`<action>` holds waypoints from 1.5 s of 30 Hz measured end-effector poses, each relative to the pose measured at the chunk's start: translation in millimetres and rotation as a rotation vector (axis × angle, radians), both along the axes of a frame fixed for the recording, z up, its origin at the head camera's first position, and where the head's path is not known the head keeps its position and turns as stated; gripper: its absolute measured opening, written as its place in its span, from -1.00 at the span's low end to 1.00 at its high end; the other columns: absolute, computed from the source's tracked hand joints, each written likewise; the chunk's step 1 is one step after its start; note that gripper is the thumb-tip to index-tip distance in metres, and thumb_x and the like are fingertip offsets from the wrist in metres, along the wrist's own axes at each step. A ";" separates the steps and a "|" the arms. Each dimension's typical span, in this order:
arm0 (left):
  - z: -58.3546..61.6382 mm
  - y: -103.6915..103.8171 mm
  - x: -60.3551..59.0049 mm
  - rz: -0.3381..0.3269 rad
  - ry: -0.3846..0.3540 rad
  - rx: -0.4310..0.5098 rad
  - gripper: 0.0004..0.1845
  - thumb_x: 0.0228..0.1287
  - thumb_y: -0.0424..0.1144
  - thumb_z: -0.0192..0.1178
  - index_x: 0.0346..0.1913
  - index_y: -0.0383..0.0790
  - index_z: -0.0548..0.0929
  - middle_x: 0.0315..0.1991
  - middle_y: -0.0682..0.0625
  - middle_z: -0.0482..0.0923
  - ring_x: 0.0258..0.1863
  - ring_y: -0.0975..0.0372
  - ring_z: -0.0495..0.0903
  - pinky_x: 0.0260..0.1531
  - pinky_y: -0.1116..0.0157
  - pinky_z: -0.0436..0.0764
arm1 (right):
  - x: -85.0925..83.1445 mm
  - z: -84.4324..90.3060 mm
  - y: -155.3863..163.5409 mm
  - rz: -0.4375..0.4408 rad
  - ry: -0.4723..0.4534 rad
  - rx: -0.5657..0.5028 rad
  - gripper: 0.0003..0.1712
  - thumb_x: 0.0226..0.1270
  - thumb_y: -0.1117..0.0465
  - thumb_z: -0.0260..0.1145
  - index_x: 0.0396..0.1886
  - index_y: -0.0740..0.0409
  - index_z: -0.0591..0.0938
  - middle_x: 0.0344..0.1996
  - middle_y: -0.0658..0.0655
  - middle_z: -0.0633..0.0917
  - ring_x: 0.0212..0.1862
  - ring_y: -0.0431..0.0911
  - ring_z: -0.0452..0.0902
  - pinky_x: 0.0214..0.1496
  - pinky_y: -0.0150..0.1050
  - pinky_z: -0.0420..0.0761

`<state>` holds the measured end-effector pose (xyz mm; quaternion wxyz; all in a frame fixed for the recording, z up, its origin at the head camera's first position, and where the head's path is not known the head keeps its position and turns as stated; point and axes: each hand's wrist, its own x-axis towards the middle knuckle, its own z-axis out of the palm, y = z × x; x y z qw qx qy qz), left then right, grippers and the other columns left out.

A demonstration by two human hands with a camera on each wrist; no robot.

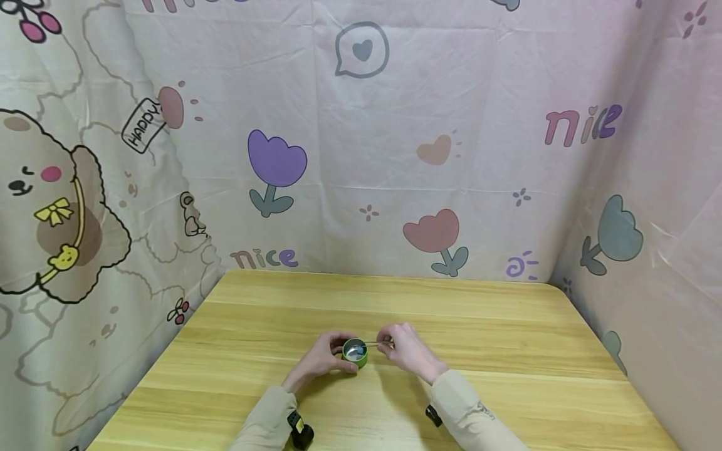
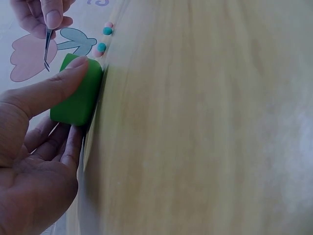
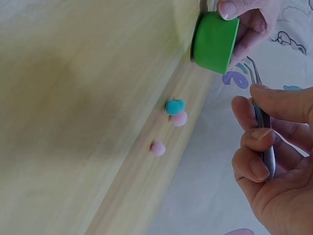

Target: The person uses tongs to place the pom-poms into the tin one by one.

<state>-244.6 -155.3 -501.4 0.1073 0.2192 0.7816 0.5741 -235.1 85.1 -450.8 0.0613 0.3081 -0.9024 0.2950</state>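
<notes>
My sleeves [image 1: 271,418] lie nearest me on the wooden desk [image 1: 507,351]. Ahead of them my left hand [image 1: 320,358] curls its fingers [image 2: 63,85] round the little green tin [image 1: 355,352], which stands open near the middle of the desk. Just right of it my right hand [image 1: 407,349] pinches a pair of metal tweezers [image 3: 262,128], the tips reaching over the tin's rim. Further off, small teal and pink balls [image 3: 173,111] sit close together. Behind hangs the cartoon-printed cloth [image 1: 361,156].

tin's contents [image 1: 355,352] — too small, tweezer tips [image 1: 369,343] — blurred
</notes>
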 end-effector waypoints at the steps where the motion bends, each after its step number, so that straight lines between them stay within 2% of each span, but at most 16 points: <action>1: -0.1 0.0 0.1 -0.001 0.000 0.002 -0.31 -0.01 -0.48 0.53 0.22 -0.54 0.48 0.16 -0.41 0.55 0.18 -0.15 0.56 0.26 0.05 0.59 | 0.0 -0.1 0.1 -0.001 -0.002 0.000 -0.96 0.24 0.36 0.41 -0.31 0.20 0.74 -0.34 0.12 0.81 -0.28 -0.11 0.71 -0.19 -0.33 0.73; 17: -0.9 -0.1 1.0 -0.008 0.001 0.017 -0.32 -0.01 -0.48 0.52 0.22 -0.54 0.49 0.16 -0.43 0.55 0.19 -0.19 0.55 0.27 0.02 0.58 | 1.3 1.0 5.3 -0.020 -0.021 -0.020 -0.94 0.25 0.38 0.39 -0.29 0.23 0.74 -0.32 0.12 0.81 -0.28 -0.13 0.71 -0.19 -0.32 0.73; 27: -1.1 1.0 1.1 -0.014 0.034 -0.001 -0.34 -0.01 -0.49 0.52 0.19 -0.56 0.49 0.14 -0.44 0.56 0.16 -0.12 0.58 0.22 0.24 0.63 | 3.8 2.3 14.7 -0.032 -0.020 -0.054 -0.96 0.27 0.36 0.40 -0.30 0.24 0.75 -0.35 0.11 0.82 -0.31 -0.13 0.74 -0.22 -0.32 0.72; 36: -1.3 0.8 0.4 0.001 0.015 -0.002 -0.33 -0.03 -0.50 0.52 0.20 -0.53 0.51 0.14 -0.41 0.57 0.17 -0.16 0.57 0.24 0.14 0.62 | 6.6 0.8 26.3 -0.080 -0.035 -0.044 -0.94 0.24 0.40 0.39 -0.30 0.22 0.74 -0.36 0.11 0.80 -0.34 -0.17 0.66 -0.34 -0.41 0.63; 42: -1.6 0.1 -0.5 0.009 0.021 -0.009 -0.33 -0.04 -0.50 0.53 0.19 -0.52 0.52 0.13 -0.40 0.58 0.17 -0.14 0.57 0.21 0.26 0.63 | 7.9 1.1 35.3 -0.098 -0.066 -0.065 -0.92 0.25 0.40 0.39 -0.27 0.26 0.74 -0.34 0.14 0.80 -0.31 -0.13 0.69 -0.30 -0.42 0.66; 45: -1.8 0.2 -0.7 0.008 0.017 -0.001 -0.33 -0.04 -0.50 0.53 0.19 -0.52 0.52 0.13 -0.40 0.58 0.16 -0.14 0.57 0.20 0.26 0.63 | 7.6 0.2 39.1 -0.113 -0.064 -0.064 -0.94 0.24 0.40 0.39 -0.29 0.26 0.74 -0.36 0.12 0.80 -0.30 -0.12 0.69 -0.28 -0.42 0.66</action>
